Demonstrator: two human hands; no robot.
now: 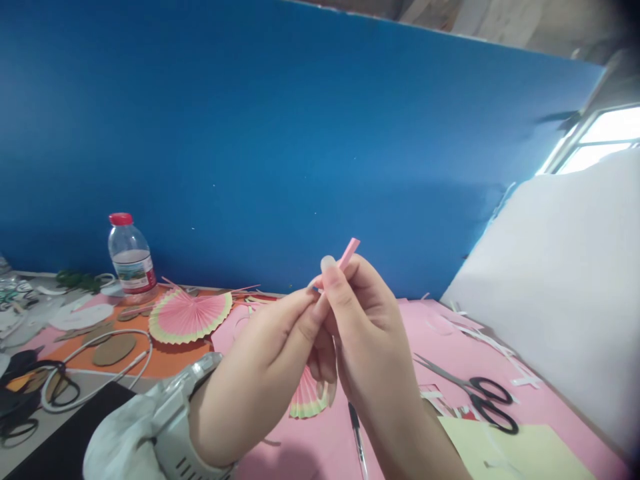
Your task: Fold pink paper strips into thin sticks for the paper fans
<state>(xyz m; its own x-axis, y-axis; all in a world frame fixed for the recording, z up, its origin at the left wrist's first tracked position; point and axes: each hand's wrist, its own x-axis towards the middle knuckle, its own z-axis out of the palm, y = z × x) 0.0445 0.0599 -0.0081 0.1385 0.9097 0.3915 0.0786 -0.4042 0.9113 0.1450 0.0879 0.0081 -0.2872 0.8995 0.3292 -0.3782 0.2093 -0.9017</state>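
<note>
Both hands meet in the middle of the view, raised above the table. Between the thumb and fingers of my right hand (373,320) is a narrow pink paper strip (350,252), its end pointing up and to the right. My left hand (280,347), with a pale watch on its wrist, pinches the strip's lower part, mostly hidden by the fingers. Below the fingers shows part of a pleated pink paper fan (309,397) with a yellow-green edge; I cannot tell whether it is held or lies on the table.
Black-handled scissors (480,393), a pen (357,440) and a pale yellow sheet (530,447) lie on pink paper (320,453). Leftward are another pleated fan (193,317), a red-capped bottle (131,260), a cardboard oval (114,350) and a white cable (46,393). A blue panel (300,147) stands behind.
</note>
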